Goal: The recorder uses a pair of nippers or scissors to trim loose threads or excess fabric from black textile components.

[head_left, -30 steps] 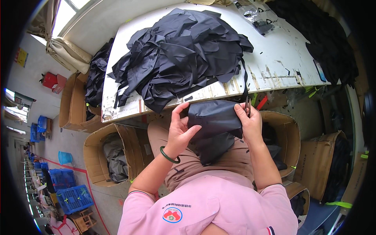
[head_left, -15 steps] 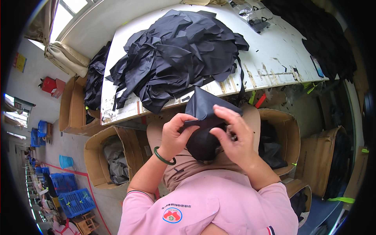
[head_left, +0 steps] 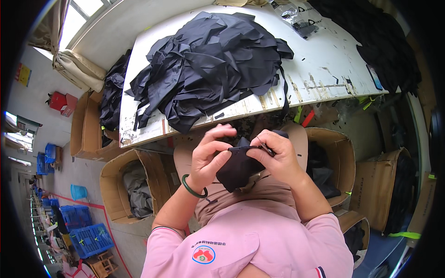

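Closest in is the pink shirt [head_left: 278, 243], then the tan trousers [head_left: 262, 199], and just over the lap hangs the black piece [head_left: 238, 171], which is what both hands are busy with. Left hand [head_left: 213, 155] has a narrow pinch on its upper edge, thumb against forefinger, other fingers lifted clear, green bangle [head_left: 191, 187] on that wrist. Right hand [head_left: 276, 155] pinches the same edge a bit further along, and there's what looks like a pair of dark snips [head_left: 267, 148] tucked in with it; fingers cover most of it, so I can't tell if the blades are apart. My read: the step in hand is fine work on that edge, and the next move calls for keeping it taut between the two pinches with the tool's tips clear of the fingertips. Cardboard boxes sit either side of the legs, the left box [head_left: 110, 185] with grey cloth [head_left: 137, 190] in it, the right box [head_left: 342, 150] with dark stuff. Beyond the knees is the white bench [head_left: 322, 55] with a big black pile [head_left: 213, 65] on it and a clear bag [head_left: 288, 16] toward the back. Way off left: blue crates [head_left: 90, 238] on the floor.
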### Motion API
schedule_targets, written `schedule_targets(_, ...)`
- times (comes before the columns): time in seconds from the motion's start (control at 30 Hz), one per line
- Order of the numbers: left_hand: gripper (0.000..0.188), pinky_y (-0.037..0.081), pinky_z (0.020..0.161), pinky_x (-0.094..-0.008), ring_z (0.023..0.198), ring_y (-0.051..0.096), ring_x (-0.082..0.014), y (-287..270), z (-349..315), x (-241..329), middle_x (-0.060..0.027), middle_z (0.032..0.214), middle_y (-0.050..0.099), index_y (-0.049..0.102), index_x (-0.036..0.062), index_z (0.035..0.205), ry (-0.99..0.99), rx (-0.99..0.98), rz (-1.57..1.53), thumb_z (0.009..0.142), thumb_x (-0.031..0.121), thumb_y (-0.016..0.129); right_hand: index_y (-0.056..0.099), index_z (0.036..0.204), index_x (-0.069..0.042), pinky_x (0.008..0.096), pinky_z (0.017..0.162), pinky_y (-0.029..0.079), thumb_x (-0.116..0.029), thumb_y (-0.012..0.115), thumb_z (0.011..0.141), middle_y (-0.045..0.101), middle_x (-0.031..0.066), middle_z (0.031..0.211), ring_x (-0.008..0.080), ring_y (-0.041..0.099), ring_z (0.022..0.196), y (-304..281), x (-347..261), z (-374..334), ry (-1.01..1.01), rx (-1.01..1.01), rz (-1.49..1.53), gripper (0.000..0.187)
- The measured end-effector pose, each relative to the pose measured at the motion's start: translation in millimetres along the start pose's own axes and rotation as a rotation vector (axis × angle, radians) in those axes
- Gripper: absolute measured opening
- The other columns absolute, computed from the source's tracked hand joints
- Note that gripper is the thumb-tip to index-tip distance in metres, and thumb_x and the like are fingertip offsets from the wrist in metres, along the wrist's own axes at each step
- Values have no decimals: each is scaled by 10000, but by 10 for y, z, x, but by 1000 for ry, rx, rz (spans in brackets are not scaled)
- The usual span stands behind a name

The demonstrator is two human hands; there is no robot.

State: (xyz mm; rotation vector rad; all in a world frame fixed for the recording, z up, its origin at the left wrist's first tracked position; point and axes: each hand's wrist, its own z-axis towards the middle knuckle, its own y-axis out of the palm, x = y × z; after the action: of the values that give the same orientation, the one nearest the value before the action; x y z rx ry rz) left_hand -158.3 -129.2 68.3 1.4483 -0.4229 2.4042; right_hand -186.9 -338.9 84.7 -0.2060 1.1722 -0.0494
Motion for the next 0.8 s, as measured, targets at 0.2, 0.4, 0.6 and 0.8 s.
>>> schedule_targets(0.2,77,445,874,-258,954,570,-122,190,-98,-40,-43,947,598,583,16,971,-536,100,-758,895,24,572,596,814,-16,260,558,360,-27,716,781,521,29,711,124,463,625,18,5,-33,4,-25,36,124)
schedule_targets(0.4,198,454,857,-255,949,558,-117,198,-140,-40,-61,1054,578,574,-11,1068,-399,2,-527,871,-11,590,565,778,-24,236,548,362,-88,703,809,506,2,708,77,443,628,25,23,-79,134,-36,49,155)
schedule_targets(0.6,247,447,847,-245,959,554,-127,188,-110,114,-63,1055,562,603,-48,1077,-432,-78,-434,831,-31,631,551,772,-30,209,527,354,-110,703,820,494,-26,688,37,421,613,16,13,-80,233,-43,65,179)
schedule_targets(0.8,185,441,811,-228,965,544,-118,132,-75,100,-72,1047,559,650,-23,984,-396,-147,-148,801,-36,667,584,815,-37,192,506,347,-101,718,818,540,-36,728,23,436,593,-27,94,-68,335,-123,261,149)
